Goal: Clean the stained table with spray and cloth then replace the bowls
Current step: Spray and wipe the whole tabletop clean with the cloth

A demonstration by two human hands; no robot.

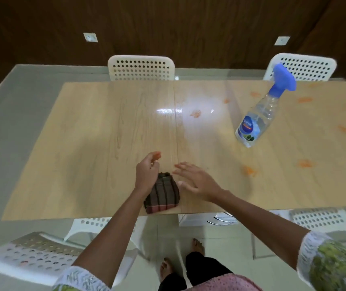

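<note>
Near the table's [84,127] front edge: folded cloth [162,193], long axis running away from the person, lying between left hand [148,175], fingers loosely curled and holding nothing, and right hand [195,179], fingers spread, the left nearer; spray bottle [260,114] well apart, far right.

The spray bottle [258,118] bears a blue label reading roughly "Sparkle", too blurred to be sure.

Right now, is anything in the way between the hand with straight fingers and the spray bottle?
No, nothing visible is in the way. The right hand hovers open near the folded cloth, and only bare table with a few orange stains lies between it and the spray bottle, which stands farther back to the right.
</note>
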